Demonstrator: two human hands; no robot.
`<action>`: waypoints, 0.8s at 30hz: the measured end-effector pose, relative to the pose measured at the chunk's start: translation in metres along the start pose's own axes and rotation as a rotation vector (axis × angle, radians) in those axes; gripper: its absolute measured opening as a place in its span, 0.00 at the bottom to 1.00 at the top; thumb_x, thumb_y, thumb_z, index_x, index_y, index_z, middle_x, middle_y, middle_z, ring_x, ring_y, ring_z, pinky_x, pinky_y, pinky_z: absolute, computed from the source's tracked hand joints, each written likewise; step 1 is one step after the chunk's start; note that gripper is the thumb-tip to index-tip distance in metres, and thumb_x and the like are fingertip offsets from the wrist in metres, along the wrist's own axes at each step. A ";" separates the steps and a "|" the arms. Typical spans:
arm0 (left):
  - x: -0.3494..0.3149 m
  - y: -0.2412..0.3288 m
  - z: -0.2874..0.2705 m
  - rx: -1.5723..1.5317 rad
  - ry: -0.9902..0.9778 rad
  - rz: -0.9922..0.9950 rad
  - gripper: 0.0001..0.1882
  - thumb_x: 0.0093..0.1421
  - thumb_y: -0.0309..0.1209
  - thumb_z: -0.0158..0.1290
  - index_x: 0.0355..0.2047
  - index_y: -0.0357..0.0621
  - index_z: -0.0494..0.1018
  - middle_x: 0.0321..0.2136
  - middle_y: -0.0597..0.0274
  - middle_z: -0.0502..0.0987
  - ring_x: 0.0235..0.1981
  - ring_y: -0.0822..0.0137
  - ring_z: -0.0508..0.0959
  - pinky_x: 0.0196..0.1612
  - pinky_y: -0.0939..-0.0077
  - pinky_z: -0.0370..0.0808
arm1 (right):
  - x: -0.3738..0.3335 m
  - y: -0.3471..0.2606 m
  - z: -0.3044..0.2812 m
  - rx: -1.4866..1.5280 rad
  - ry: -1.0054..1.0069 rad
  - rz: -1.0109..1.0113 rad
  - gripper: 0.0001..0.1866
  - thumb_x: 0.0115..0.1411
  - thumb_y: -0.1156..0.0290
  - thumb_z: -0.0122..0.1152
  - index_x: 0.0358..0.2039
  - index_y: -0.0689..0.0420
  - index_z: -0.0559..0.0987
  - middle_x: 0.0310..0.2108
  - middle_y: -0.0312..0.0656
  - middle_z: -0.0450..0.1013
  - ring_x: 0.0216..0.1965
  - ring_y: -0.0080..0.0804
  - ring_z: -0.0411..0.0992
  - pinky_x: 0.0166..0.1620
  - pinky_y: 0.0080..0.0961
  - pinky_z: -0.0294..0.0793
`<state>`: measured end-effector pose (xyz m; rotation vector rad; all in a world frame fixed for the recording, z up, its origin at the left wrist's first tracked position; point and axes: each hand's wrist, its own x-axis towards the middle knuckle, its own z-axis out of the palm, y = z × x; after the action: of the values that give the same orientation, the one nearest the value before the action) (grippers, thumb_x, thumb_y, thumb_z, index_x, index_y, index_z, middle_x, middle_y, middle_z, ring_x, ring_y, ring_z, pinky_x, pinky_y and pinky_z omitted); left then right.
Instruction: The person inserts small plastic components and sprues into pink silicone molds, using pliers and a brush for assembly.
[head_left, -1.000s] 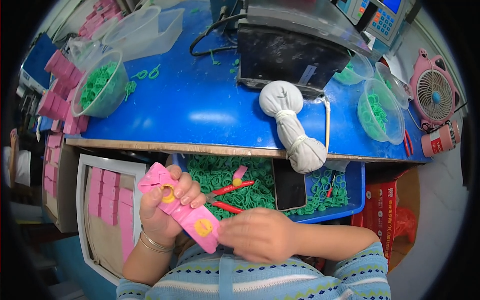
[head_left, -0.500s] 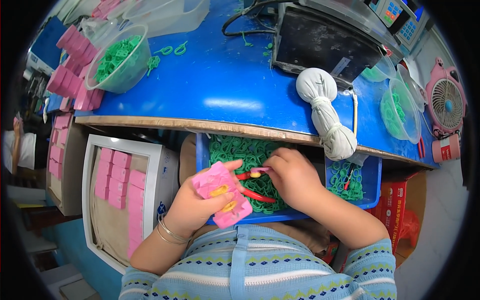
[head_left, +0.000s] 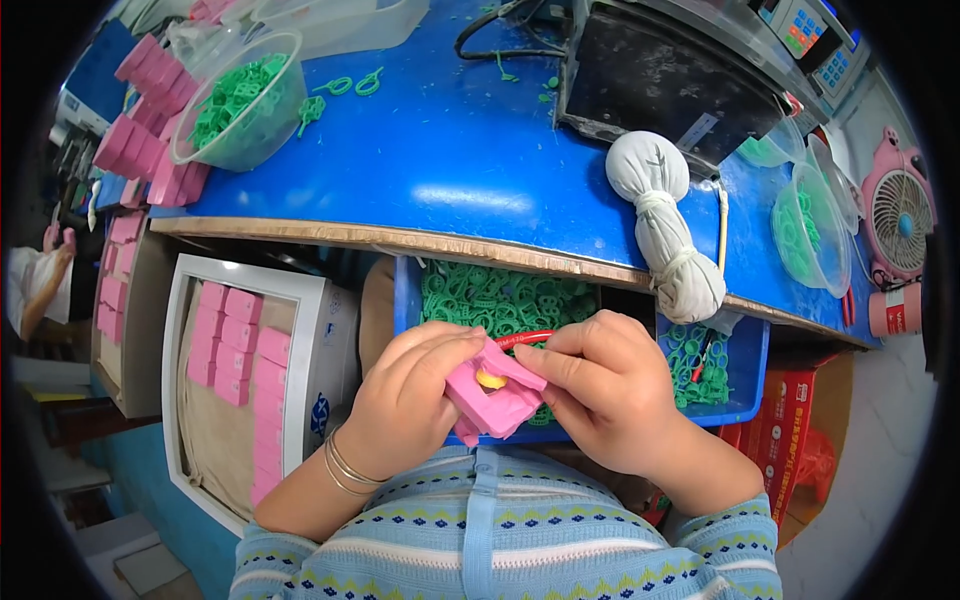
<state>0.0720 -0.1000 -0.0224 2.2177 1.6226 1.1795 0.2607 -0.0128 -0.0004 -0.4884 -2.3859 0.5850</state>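
My left hand (head_left: 405,395) is closed round a pink rubber mould (head_left: 500,415), which is held tilted above my lap. A yellow patch (head_left: 490,380) shows in the mould's opened upper side. The fingers of my right hand (head_left: 615,390) pinch the pink flap at the mould's right edge. Just behind the mould, between both hands, a red curved tool handle (head_left: 520,340) shows in part; the rest of that tool is hidden. Beneath it, a blue tray (head_left: 410,290) holds many green ring-shaped pieces (head_left: 470,290).
Pink blocks (head_left: 235,350) line a white-framed box on the left. On the blue table (head_left: 450,130) are a tub (head_left: 250,150) of green pieces, a tied white cloth bundle (head_left: 665,230), a black machine (head_left: 660,90) and a pink fan (head_left: 900,210). A person (head_left: 40,280) is at far left.
My right hand has come down and left to the mould, and my hands are closer together. The mould has turned, and the small pink and yellow piece in my right fingers no longer shows separately.
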 end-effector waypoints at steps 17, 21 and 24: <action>0.007 0.007 0.003 0.174 -0.137 0.064 0.20 0.40 0.22 0.51 0.38 0.41 0.73 0.26 0.61 0.72 0.28 0.60 0.71 0.32 0.69 0.67 | 0.003 -0.007 -0.012 -0.284 -0.205 -0.223 0.16 0.39 0.69 0.56 0.29 0.64 0.76 0.28 0.40 0.66 0.29 0.32 0.64 0.33 0.26 0.61; 0.005 0.004 0.004 0.166 -0.170 0.066 0.18 0.43 0.27 0.51 0.38 0.41 0.72 0.29 0.61 0.73 0.29 0.63 0.71 0.32 0.70 0.66 | 0.003 -0.016 -0.006 -0.223 -0.206 -0.087 0.18 0.41 0.60 0.59 0.27 0.62 0.74 0.26 0.40 0.64 0.29 0.32 0.63 0.32 0.27 0.59; 0.010 0.012 0.003 -0.010 -0.221 -0.019 0.16 0.46 0.36 0.58 0.31 0.39 0.71 0.27 0.57 0.72 0.30 0.56 0.72 0.35 0.67 0.67 | -0.004 -0.011 0.012 -0.259 -0.085 -0.095 0.20 0.44 0.51 0.59 0.21 0.57 0.71 0.22 0.39 0.62 0.25 0.32 0.62 0.28 0.26 0.57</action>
<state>0.0836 -0.0957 -0.0128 2.2297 1.5419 0.8980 0.2542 -0.0273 -0.0053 -0.4651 -2.5645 0.2595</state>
